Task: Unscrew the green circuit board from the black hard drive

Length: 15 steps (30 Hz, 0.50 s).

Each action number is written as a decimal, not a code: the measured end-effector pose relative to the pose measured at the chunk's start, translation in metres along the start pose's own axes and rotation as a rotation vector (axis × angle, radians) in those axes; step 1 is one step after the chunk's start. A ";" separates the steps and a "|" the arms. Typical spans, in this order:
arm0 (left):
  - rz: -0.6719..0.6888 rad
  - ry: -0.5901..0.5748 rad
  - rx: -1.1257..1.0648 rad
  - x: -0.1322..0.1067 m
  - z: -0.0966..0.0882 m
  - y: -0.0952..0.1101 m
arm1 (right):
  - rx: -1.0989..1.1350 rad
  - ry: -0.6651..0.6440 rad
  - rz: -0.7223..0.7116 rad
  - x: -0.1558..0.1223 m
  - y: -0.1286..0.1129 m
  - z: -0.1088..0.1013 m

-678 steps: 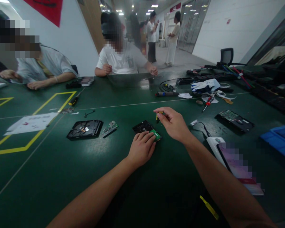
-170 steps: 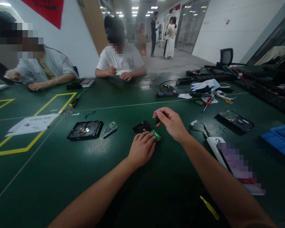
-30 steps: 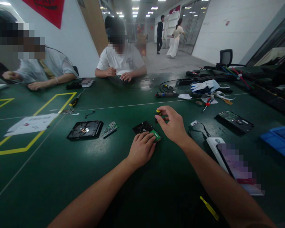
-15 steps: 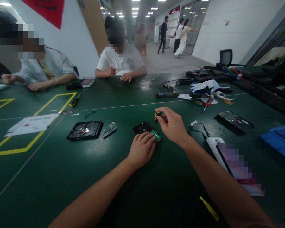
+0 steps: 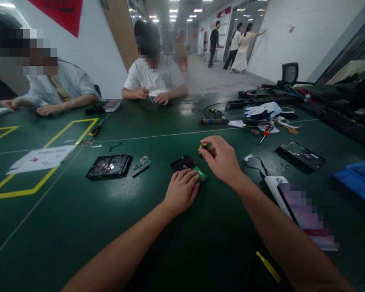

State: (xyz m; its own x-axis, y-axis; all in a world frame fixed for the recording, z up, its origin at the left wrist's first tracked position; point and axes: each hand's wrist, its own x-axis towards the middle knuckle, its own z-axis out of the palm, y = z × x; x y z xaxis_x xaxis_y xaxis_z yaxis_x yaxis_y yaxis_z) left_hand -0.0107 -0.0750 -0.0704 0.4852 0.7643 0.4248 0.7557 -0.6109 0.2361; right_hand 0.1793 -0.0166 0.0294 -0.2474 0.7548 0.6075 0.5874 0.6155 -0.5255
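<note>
A hard drive (image 5: 182, 163) with a black body and a green circuit board (image 5: 201, 174) lies on the table in front of me. My left hand (image 5: 182, 190) grips its near side, the fingers bent over the edge of the board. My right hand (image 5: 220, 160) pinches a yellow-and-black screwdriver (image 5: 203, 147) between thumb and fingertips, just above the drive's right side. The screwdriver stands roughly upright; its tip is too small to make out. Left of the drive lie a loose circuit board (image 5: 141, 165) and a larger black hard drive (image 5: 109, 166).
Another hard drive (image 5: 300, 156) and a blue bin (image 5: 357, 182) are at the right. A white power bank (image 5: 278, 188) and a phone lie by my right forearm. Farther back are a red screwdriver (image 5: 267, 133) and gloves (image 5: 263, 110). Two people sit across the table.
My right hand has turned the screwdriver slightly and shifted a little to the right. My left hand has stayed on the hard drive. People in the background have walked to the right.
</note>
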 end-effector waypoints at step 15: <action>-0.006 -0.009 -0.002 0.000 -0.001 0.001 | 0.013 -0.039 -0.032 0.001 0.001 0.000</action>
State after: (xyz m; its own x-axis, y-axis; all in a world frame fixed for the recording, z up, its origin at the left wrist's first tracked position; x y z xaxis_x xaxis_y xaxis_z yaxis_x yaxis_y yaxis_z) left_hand -0.0107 -0.0754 -0.0691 0.4844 0.7701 0.4150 0.7579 -0.6064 0.2405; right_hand 0.1797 -0.0157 0.0298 -0.2960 0.7430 0.6003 0.5685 0.6420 -0.5144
